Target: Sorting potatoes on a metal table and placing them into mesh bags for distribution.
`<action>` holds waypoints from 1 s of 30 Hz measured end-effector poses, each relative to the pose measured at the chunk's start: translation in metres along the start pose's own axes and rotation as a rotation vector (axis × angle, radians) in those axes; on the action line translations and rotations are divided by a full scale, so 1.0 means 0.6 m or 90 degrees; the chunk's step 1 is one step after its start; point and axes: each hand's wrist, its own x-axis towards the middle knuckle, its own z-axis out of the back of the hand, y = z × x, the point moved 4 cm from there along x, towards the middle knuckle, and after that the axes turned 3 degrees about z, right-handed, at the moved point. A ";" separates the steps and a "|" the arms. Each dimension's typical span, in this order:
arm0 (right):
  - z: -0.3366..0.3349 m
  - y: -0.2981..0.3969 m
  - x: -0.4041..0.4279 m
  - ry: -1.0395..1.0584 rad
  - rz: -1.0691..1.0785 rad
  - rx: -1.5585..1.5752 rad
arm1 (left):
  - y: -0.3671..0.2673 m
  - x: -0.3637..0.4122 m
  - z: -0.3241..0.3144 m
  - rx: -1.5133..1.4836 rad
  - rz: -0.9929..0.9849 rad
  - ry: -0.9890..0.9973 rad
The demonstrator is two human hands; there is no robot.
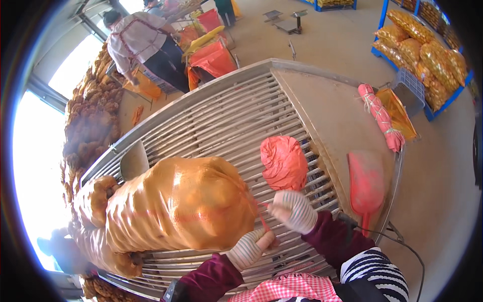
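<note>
A large, full orange mesh sack [181, 204] lies on its side on a metal roller table [234, 143], its mouth end towards me. At that end, my left hand [253, 245] and my right hand [292, 211], both in striped fingerless gloves, grip a thin red tie [263, 222] that runs to the gathered mouth. My left hand is low, near the sack's lower right side; my right is higher and further right. Just above my right hand rests a crumpled pink-red bundle [285, 162] on the rollers.
A red scoop [366, 181] and a tied pink roll [381, 117] lie on the table's right plate. Behind the sack is a metal scoop [134, 160]. More filled sacks [96, 200] lie to the left. Beyond the table, a person [143, 41] works at bag stands; stacked sacks [422, 49] stand right.
</note>
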 end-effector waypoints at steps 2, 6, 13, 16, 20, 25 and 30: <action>0.015 -0.015 0.024 -0.072 -0.036 0.044 | -0.060 -0.013 0.007 0.161 -0.219 0.010; 0.058 -0.030 0.025 -0.290 -0.036 0.132 | -0.167 -0.023 0.088 0.439 -0.488 -0.302; 0.088 -0.149 0.027 -0.140 -0.191 -0.624 | -0.170 0.050 0.075 1.004 -0.357 -0.447; 0.050 -0.127 0.001 -0.071 -0.204 -0.542 | -0.153 0.065 0.071 1.144 -0.243 -0.405; 0.034 -0.084 -0.069 -0.088 -0.205 -0.398 | -0.163 0.096 0.048 1.270 -0.008 -0.269; 0.056 -0.061 -0.227 -0.280 -0.168 -0.067 | -0.144 0.103 0.044 1.264 0.049 -0.210; 0.077 -0.011 -0.363 -0.332 -0.193 0.046 | -0.125 0.088 0.064 1.245 -0.060 -0.257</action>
